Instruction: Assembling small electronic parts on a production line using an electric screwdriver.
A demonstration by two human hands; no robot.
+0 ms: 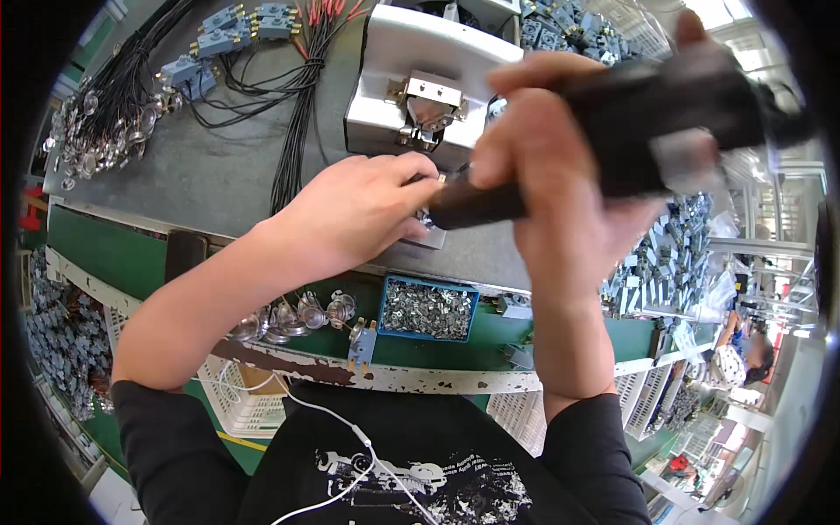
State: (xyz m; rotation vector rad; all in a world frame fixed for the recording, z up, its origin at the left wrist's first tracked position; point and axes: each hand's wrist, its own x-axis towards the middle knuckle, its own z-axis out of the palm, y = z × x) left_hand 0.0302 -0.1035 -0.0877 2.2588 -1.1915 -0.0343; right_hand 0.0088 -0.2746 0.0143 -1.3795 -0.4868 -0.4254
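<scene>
My right hand [560, 175] is wrapped round a black electric screwdriver [630, 114], which is smeared by motion and tilted, its nose pointing down and left. The nose reaches the fingertips of my left hand [350, 206]. Those fingers are closed over a small workpiece at a flat metal block [427, 238] on the bench; what they pinch is mostly hidden. Just beyond stands a white machine housing [385, 66] with a silver metal bracket [433, 92] on its front.
A blue tray [473, 322] of small metal parts sits in front, beside a grey switch-like block [360, 346] and round metal pieces [311, 308]. Black wire bundles [302, 131] and more grey blocks [219, 39] lie far left. Piled grey blocks [669, 254] are at right.
</scene>
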